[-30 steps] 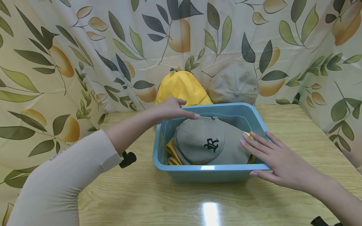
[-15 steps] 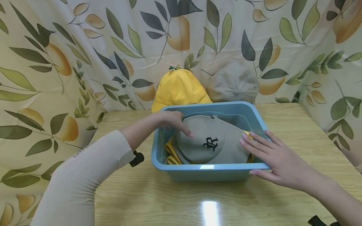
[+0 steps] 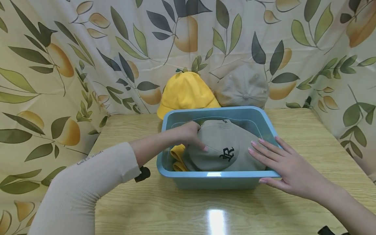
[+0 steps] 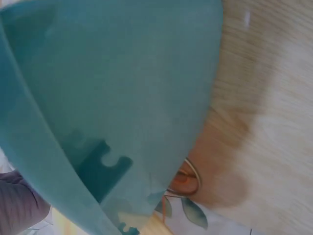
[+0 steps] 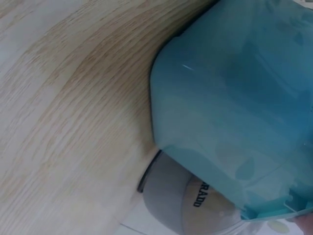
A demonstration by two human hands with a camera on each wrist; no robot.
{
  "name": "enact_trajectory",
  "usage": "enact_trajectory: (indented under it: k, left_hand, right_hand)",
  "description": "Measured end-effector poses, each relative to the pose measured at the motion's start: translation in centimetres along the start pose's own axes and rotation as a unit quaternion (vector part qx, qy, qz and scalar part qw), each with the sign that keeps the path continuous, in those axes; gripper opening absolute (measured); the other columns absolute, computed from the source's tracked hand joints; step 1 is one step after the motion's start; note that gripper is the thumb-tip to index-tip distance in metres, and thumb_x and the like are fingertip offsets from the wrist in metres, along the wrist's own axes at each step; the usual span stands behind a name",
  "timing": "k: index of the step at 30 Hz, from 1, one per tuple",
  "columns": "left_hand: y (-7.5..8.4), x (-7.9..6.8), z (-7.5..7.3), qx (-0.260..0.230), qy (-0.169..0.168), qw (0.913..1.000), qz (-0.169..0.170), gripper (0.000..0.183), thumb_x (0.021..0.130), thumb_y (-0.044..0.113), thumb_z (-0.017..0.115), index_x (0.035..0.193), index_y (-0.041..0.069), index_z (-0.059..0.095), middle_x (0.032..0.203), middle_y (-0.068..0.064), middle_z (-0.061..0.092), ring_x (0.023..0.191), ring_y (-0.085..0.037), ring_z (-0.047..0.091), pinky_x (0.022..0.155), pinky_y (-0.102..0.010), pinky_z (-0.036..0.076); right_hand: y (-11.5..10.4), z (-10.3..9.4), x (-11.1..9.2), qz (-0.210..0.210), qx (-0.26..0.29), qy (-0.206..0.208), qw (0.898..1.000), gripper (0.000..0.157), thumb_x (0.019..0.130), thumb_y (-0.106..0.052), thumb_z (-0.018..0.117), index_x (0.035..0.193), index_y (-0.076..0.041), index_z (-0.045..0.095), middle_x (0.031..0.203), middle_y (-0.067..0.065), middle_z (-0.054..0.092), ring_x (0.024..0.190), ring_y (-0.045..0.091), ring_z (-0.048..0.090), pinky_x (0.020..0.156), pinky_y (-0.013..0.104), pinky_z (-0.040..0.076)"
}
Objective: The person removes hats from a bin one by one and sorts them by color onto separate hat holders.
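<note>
A grey-green cap (image 3: 214, 143) with a black embroidered letter lies in a light blue plastic bin (image 3: 217, 174). My left hand (image 3: 191, 133) reaches over the bin's left side and grips the cap, thumb on the crown and the other fingers hidden behind it. Spread, straight fingers of my right hand (image 3: 279, 163) rest across the bin's right front corner, fingertips right at the cap. Folded yellow cloth (image 3: 178, 158) shows under the cap at the left. The bin's outer wall (image 4: 127, 88) fills much of the left wrist view, with part of my hand (image 4: 22, 205) at its edge.
Behind the bin stand a yellow hat (image 3: 188, 91) and a pale grey cap (image 3: 243, 86). Dark lettering on the pale cap (image 5: 195, 196) shows in the right wrist view. A leaf-and-fruit patterned curtain (image 3: 199, 36) borders the wooden table (image 3: 147, 209) at the back and sides.
My left hand has come down from above the bin's back rim and taken hold of the grey-green cap, which has shifted slightly right. My right hand has stayed in place.
</note>
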State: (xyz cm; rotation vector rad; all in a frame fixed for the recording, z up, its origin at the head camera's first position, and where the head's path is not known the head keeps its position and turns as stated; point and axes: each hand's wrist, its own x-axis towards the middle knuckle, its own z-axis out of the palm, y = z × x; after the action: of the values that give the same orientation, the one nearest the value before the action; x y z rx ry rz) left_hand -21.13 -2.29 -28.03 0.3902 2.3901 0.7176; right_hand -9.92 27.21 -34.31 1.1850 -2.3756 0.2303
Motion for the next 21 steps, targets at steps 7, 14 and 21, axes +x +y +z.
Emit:
enact_trajectory:
  k: [7,14,21]
  left_hand:
    - [0.0,-0.5,0.1,-0.057,0.034,0.996,0.059,0.036,0.071,0.01,0.083,0.098,0.002,0.061,0.09,-0.005,0.057,0.079,-0.016,0.056,0.063,-0.025,0.053]
    - [0.3,-1.3,-1.2,-0.055,0.014,0.9873,0.148,0.033,0.072,0.008,0.082,0.099,0.004,0.064,0.09,-0.003,0.062,0.081,-0.014,0.054,0.069,-0.021,0.048]
    - [0.7,-2.3,-3.6,-0.039,-0.031,0.9768,0.208,0.029,0.075,0.007,0.079,0.079,0.006,0.05,0.072,0.001,0.045,0.069,-0.012,0.044,0.06,-0.021,0.036]
  right_hand:
    - [-0.1,-0.1,-0.1,0.0,-0.002,0.001,1.0,0.067,0.096,-0.058,0.036,0.142,-0.009,0.044,0.153,0.0,0.031,0.143,0.018,0.024,0.118,0.039,0.006]
    - [0.0,-0.3,-0.1,-0.007,0.008,-0.007,1.0,0.07,0.095,-0.058,0.037,0.142,-0.006,0.043,0.152,0.004,0.033,0.143,0.019,0.025,0.118,0.038,0.006]
    - [0.6,-0.4,0.1,-0.037,0.13,0.045,0.99,0.069,0.096,-0.051,0.045,0.132,0.008,0.049,0.145,0.012,0.044,0.139,0.018,0.033,0.117,0.033,0.013]
